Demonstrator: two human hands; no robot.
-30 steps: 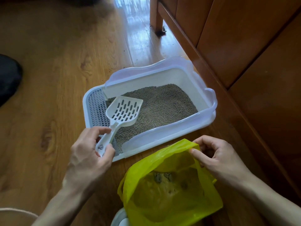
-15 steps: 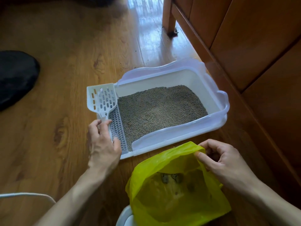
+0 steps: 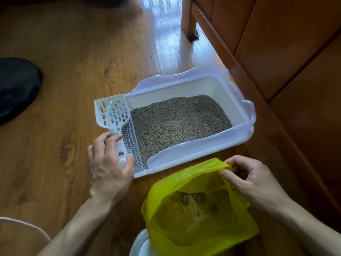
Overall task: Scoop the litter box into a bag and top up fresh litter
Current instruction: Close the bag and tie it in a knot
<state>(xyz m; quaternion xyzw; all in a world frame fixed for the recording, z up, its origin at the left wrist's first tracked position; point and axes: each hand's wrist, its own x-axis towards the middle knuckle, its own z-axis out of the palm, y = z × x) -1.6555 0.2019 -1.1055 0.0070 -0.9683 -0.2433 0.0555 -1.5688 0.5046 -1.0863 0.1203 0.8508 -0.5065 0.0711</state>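
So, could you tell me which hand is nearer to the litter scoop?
Left. The left hand rests at the litter scoop handle, fingers relaxed. The right hand is away, pinching the yellow bag rim.

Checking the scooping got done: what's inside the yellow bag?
A few dark grey clumps lie inside the yellow bag, whose mouth the right hand pinches open. The bag's lower part is hidden by its own folds.
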